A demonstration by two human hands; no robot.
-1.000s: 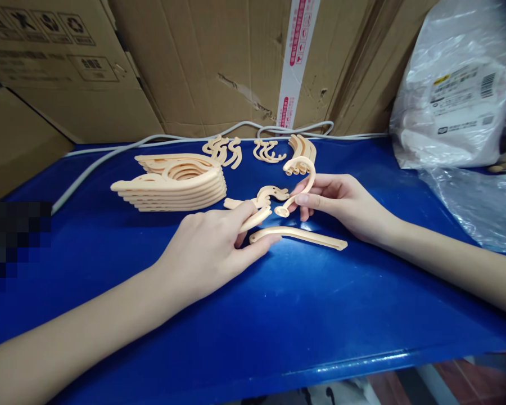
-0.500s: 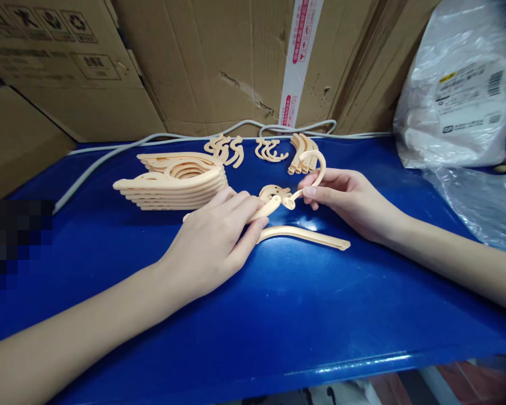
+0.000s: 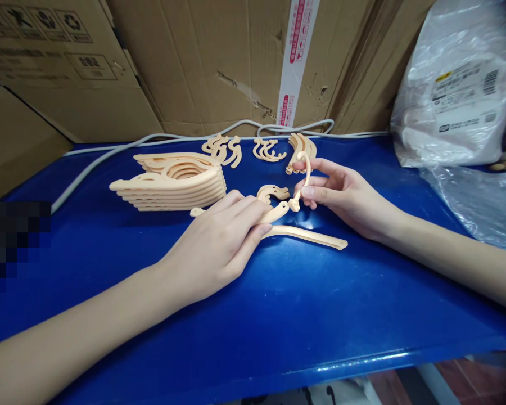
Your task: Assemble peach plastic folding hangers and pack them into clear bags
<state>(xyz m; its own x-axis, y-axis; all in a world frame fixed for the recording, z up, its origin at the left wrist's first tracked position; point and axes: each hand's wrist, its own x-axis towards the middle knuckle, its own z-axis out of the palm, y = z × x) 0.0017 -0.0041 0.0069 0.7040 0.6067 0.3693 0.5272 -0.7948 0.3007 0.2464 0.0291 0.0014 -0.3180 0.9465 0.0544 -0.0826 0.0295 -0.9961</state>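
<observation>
My left hand (image 3: 221,244) is closed around a beige plastic hanger arm (image 3: 277,212), whose holed end sticks out past the fingertips. In my right hand (image 3: 343,188), a beige hanger hook (image 3: 308,171) is pinched near its base, curve upward. The hook's round base is close beside the holed end; whether they touch I cannot tell. Below them a second hanger arm (image 3: 310,234) lies on the table, its left end hidden by my left hand. Just behind the holed end lie a few small curved beige pieces (image 3: 269,192).
A stack of beige hanger pieces (image 3: 168,194) stands at the left. Loose hooks (image 3: 267,151), small curved parts (image 3: 234,152) and more arms (image 3: 296,147) lie along the back. Behind are a white cable (image 3: 152,136) and cardboard boxes (image 3: 202,67); a plastic bag (image 3: 451,112) stands right.
My right hand has turned the hook, so its curve shows narrower and its base faces another way. My left hand has shifted the hanger arm slightly right, towards the hook.
</observation>
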